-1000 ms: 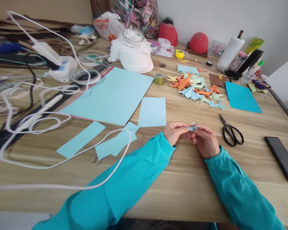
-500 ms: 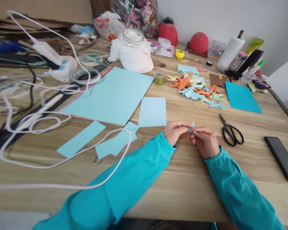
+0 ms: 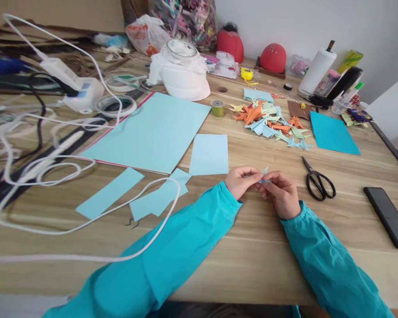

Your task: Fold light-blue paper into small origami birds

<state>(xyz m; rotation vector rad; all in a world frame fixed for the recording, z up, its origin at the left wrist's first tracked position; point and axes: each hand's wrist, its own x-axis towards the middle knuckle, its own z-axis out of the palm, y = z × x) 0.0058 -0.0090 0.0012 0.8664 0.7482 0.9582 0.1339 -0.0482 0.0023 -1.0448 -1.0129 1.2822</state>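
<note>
Between my fingertips is a small folded light-blue paper piece [image 3: 264, 172], with one pointed tip sticking up. My left hand [image 3: 242, 180] pinches it from the left, thumb on top. From the right, my right hand [image 3: 283, 192] grips its other side between thumb and fingers. Most of the paper is hidden by the fingers. Behind the hands lies a heap of folded paper cranes [image 3: 268, 121] in orange, light blue, green and yellow. A light-blue paper square [image 3: 209, 154] rests just beyond my left hand. Black-handled scissors [image 3: 318, 180] lie right of my right hand.
Large light-blue sheets [image 3: 149, 132] and cut paper strips [image 3: 110, 193] lie to the left. A white cable [image 3: 53, 230] loops over the table and my left sleeve. A phone [image 3: 387, 217] is at the right, a teal paper stack [image 3: 334, 133] behind it, a thread spool [image 3: 218, 108] further back.
My right fingers have shifted slightly on the folded paper, and its angle has changed a little. Both hands still hold it. The whole view has moved slightly.
</note>
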